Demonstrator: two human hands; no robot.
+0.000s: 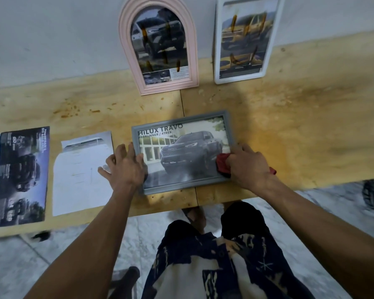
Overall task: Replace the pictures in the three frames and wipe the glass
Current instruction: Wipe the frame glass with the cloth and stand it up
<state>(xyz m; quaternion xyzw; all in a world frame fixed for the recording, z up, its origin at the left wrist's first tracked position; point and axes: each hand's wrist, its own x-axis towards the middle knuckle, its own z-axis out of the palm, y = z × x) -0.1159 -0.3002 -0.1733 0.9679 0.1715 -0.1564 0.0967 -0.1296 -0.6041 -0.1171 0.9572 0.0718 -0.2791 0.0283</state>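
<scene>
Red cloth (pixel 222 165) bunched in the right hand (pixel 248 167) rubs the glass of the grey frame (pixel 227 128) lying flat on the plywood bench (pixel 289 117), the left hand (pixel 125 167) pressing its edge with spread fingers, so wiping frame 3 looks underway and next calls for sweeping leftward.

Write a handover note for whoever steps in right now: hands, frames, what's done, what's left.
Left hand: open, fingers pressing the left edge of the grey frame, steadying it flat on the table.
Right hand: holds the red cloth on the glass at the frame's lower right.
Pink arched frame and white frame lean against the wall, each holding a truck picture.
Two loose prints lie left of the grey frame.
Done: all three frames hold pictures.
Left: finish wiping the grey frame; cannot tell whether the other two are wiped.
</scene>
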